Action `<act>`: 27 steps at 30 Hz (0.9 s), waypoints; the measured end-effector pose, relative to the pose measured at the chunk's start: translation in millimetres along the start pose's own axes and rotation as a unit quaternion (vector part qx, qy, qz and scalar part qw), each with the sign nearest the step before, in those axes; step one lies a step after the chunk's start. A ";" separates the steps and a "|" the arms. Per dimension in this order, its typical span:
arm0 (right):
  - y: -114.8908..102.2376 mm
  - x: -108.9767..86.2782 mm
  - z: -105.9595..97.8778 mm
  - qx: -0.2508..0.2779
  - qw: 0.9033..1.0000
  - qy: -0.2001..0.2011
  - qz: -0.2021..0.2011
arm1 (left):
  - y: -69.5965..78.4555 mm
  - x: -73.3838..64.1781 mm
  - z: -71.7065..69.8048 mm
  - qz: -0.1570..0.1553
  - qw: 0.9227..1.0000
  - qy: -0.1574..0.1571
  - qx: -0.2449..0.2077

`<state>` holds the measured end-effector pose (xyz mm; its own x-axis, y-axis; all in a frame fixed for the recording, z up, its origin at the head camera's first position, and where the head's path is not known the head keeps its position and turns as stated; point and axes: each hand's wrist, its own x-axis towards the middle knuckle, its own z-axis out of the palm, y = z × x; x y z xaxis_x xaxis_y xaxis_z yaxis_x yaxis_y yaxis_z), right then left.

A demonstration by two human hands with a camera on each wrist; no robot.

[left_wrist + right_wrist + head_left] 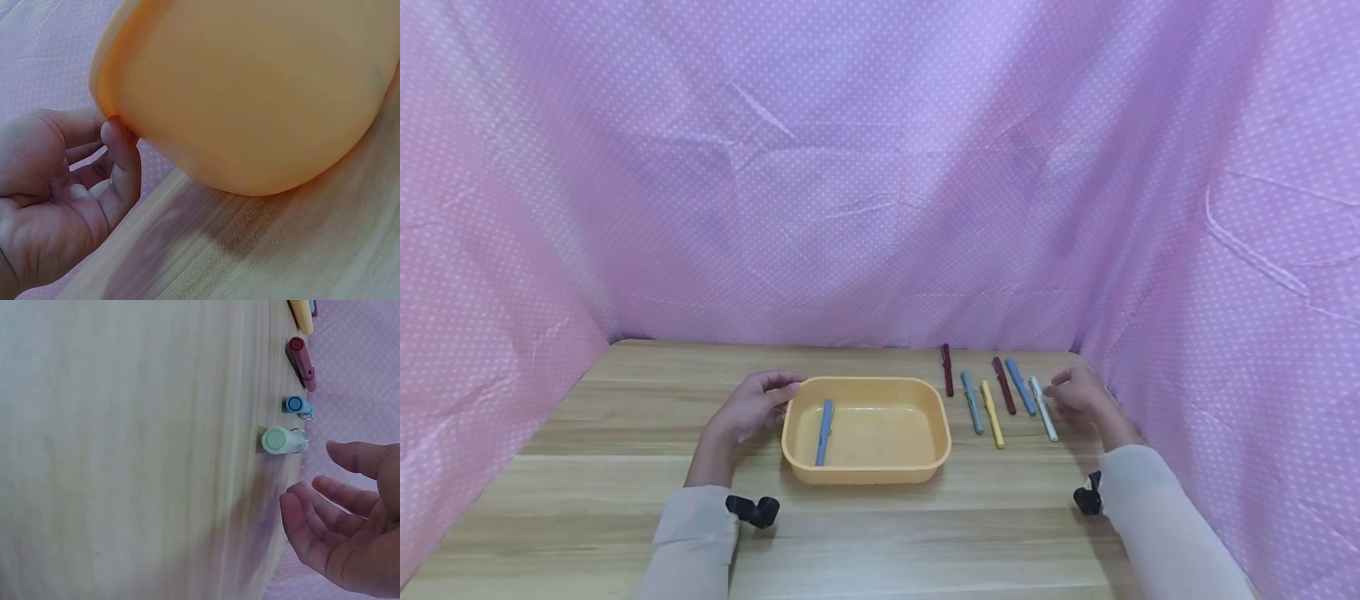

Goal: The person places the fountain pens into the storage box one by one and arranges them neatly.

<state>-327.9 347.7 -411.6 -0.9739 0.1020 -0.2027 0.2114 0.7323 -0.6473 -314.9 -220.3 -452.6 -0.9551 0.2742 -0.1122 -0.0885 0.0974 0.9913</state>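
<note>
My left hand (758,406) pinches the left rim of a yellow plastic tray (868,475). In the left wrist view, thumb and finger of the left hand (69,181) meet at the rim of the tray (250,112). A blue pen (824,433) lies inside the tray, near its left end. On the right, my right hand (1078,392) hovers beside a whitish-green pen (1044,410), the rightmost of a row. In the right wrist view the right hand (350,519) has loosely bent fingers, a gap separating it from the whitish-green pen (278,440).
Left of that pen lie a blue pen (1021,387), two dark red pens, one of them (1003,386) beside the blue pen and the other (947,371) farther back, a yellow pen (992,415) and a grey-blue pen (972,402). Pink dotted cloth (850,208) encloses the wooden table (880,542).
</note>
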 end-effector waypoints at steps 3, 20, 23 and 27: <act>2.6 -0.3 2.3 0.041 0.999 -0.024 0.016 | 0.1 0.2 -0.3 0.001 1.000 0.001 0.001; 9.6 2.5 7.0 0.079 0.994 -0.066 0.032 | -0.6 0.6 1.8 0.002 1.000 0.000 -0.002; 11.5 3.1 9.1 0.090 0.993 -0.067 0.029 | -1.1 1.1 1.3 0.001 1.000 0.000 0.000; 11.9 4.6 11.9 0.098 0.993 -0.064 0.025 | -2.3 1.9 -0.7 0.002 1.000 -0.002 0.002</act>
<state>-328.9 348.8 -429.0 -0.9458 0.0402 -0.3221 0.2841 0.5825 -0.7615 -316.7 -220.7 -455.0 -0.9546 0.2775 -0.1081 -0.0831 0.1004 0.9915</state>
